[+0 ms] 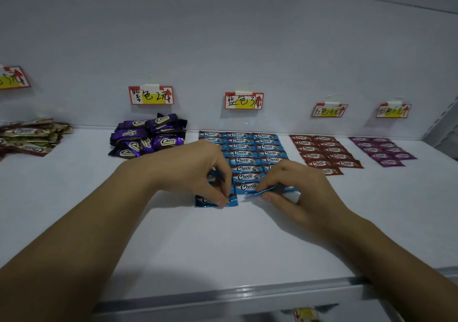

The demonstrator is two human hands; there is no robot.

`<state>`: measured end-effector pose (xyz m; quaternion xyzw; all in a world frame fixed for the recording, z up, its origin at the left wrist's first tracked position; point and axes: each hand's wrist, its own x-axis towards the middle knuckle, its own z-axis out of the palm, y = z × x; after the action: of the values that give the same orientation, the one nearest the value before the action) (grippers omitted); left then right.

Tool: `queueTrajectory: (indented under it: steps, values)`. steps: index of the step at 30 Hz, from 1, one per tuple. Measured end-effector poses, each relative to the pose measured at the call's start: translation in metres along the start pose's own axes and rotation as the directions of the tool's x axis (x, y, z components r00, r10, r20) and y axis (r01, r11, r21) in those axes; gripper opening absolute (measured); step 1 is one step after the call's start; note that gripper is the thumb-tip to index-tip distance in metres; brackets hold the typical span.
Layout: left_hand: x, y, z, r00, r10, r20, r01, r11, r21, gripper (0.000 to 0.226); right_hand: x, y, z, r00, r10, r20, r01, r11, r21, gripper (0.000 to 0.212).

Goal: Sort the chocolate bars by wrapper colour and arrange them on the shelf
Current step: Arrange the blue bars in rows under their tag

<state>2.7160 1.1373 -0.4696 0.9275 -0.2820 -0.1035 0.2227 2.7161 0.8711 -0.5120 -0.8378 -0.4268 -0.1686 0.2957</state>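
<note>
Left hand (198, 165) pinches flat bar (203, 200); right hand (295, 190) pinches tilted bar (260, 193).

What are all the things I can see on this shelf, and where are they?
Gold bars: a loose pile, gold and brown, far left of the shelf.
Dark purple bars: a heap, dark purple, under the second tag.
Blue bars: many, blue, neat rows in the middle.
Red bars: two columns, red, right of the blue ones.
Pink-purple bars: two columns, pink-purple, far right.
Price tags: five, red, white and yellow, on the back wall.
Shelf: one, white.
Left hand: one, pinches the front blue bar.
Right hand: one, pinches a tilted blue bar.
</note>
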Motion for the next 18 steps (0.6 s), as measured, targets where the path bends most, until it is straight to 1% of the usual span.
queueTrajectory:
  steps: [3,6,9,18]
  values:
    - [0.0002,-0.0019,0.0005,0.999,-0.014,0.044,0.015,1.000,-0.007,0.015,-0.0031,-0.0043,0.0035,1.000,0.027,-0.001,-0.027,0.999,0.024,0.010]
    - [0.0013,-0.0034,0.0000,0.997,-0.035,0.075,0.036,0.999,-0.010,0.014,-0.0069,-0.0026,0.0050,0.998,0.037,0.056,-0.036,0.999,-0.018,0.014]
    - [0.0032,-0.0042,0.0004,0.996,-0.045,0.078,0.047,0.999,-0.017,0.016,-0.0084,-0.0019,0.0047,0.993,0.073,0.091,-0.072,0.997,-0.012,0.014]
    - [0.0013,-0.0032,0.0014,0.997,-0.042,0.057,0.043,0.999,-0.008,0.015,-0.0063,-0.0047,0.0094,0.993,0.098,0.062,-0.098,0.995,0.000,0.009]
